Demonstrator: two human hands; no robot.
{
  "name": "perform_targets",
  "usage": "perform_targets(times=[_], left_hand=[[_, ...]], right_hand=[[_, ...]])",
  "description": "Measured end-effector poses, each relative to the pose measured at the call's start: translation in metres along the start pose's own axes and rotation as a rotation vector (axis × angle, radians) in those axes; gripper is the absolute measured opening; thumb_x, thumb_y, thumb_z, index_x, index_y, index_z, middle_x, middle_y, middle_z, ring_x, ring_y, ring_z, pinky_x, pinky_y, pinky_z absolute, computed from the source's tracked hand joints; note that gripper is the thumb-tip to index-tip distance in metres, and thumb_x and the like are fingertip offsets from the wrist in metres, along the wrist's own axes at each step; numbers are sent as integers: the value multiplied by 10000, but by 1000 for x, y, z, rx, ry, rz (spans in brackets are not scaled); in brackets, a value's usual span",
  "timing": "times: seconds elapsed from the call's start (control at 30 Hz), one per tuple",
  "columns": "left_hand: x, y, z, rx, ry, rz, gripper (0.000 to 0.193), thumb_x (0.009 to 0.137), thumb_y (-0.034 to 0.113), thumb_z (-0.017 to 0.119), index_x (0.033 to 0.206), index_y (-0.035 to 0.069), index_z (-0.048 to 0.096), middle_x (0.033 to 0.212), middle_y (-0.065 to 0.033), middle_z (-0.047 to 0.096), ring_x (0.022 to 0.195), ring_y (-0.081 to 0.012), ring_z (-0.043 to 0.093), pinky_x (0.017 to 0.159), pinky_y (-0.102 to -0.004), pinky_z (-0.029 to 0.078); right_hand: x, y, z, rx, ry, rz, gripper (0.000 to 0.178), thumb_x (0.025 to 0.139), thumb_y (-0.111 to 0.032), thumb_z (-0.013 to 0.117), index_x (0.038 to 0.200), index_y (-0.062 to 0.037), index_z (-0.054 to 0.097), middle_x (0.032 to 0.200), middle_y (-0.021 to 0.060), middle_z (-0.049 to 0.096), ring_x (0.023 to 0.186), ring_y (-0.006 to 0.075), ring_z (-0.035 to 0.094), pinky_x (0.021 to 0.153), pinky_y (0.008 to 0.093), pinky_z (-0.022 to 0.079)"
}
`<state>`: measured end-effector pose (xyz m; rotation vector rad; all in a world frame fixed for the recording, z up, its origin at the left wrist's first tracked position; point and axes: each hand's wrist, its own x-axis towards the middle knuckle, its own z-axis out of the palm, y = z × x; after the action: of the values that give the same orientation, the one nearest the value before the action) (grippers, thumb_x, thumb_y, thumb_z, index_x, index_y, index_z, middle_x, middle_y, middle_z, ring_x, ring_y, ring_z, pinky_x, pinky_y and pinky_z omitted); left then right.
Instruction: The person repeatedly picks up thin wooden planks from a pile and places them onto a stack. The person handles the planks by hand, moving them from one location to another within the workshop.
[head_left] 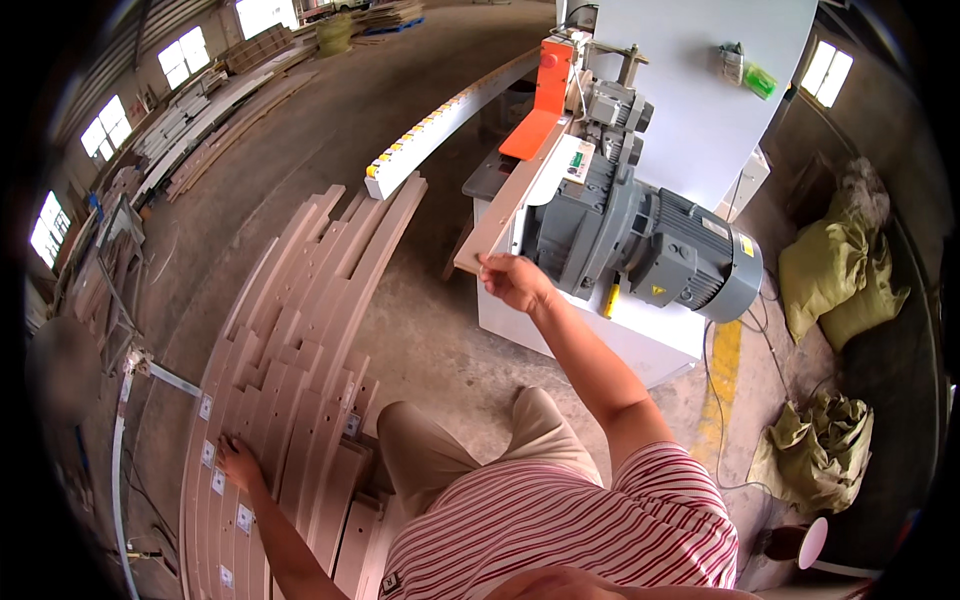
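My right hand (517, 283) is closed on the near end of a long pinkish-brown board (503, 222). That board runs away from me along the side of a machine, past an orange guard (533, 134) and a large grey motor (690, 250). To my left, a stack of similar long boards (300, 345) lies beside my legs, their ends staggered. My left hand (238, 463) rests on top of this stack with its fingers stretched out, close to small white labels (208, 453) stuck on the boards.
A white rail with yellow rollers (428, 133) extends behind the stack. Upright metal bars (125, 430) stand left of it. Yellowish sacks (825, 268) and crumpled sheeting (815, 450) lie at right, near cables on the floor (712, 390). More planks (215, 125) line the far left wall.
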<state>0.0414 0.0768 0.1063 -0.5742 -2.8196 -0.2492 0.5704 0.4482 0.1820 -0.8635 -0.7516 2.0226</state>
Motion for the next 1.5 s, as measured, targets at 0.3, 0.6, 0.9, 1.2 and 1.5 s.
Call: perform_targets(times=[0.3,0.6,0.9,1.2,1.5], left_hand=[[-72,215,-52,-964,-652,767,435,950,237,541,1331,45,460,1294,-163,534,1220,-273,511,983,-356,430],[-172,380,-145,-558,-748,1091,800,863,429,627,1438,6,266,1385,-247,423,1221,-367,493,1009,-404,408],[-160,223,-177,-391,-774,1035,797,804,272,668,1443,34,255,1356,-213,468,1145,-360,541,950,-409,453],[-173,-114,-182,89,-787,328,509,591,63,632,1091,3,554,1091,-218,598,1013,-398,569,876,-450,478],[-199,-187,-125,-54,-325,165,980,750,514,712,1501,153,197,1527,-247,121,1414,-405,127,1087,-594,137]], right_hand=[[-47,58,36,103,-131,46,126,875,-109,665,840,-83,547,714,0,610,599,80,557,542,203,463],[-94,107,66,89,-316,72,133,892,-169,660,989,-106,594,913,-30,616,766,67,556,726,209,457],[-68,79,33,-17,-479,31,300,896,-235,637,1113,-55,535,1042,70,602,994,203,585,919,365,472],[-8,109,84,147,-301,323,210,851,-158,619,1027,-57,566,1003,94,625,968,240,599,958,406,461],[-40,195,156,-105,-616,592,281,905,-208,595,1119,-30,559,1068,116,637,1069,230,598,951,364,464]])
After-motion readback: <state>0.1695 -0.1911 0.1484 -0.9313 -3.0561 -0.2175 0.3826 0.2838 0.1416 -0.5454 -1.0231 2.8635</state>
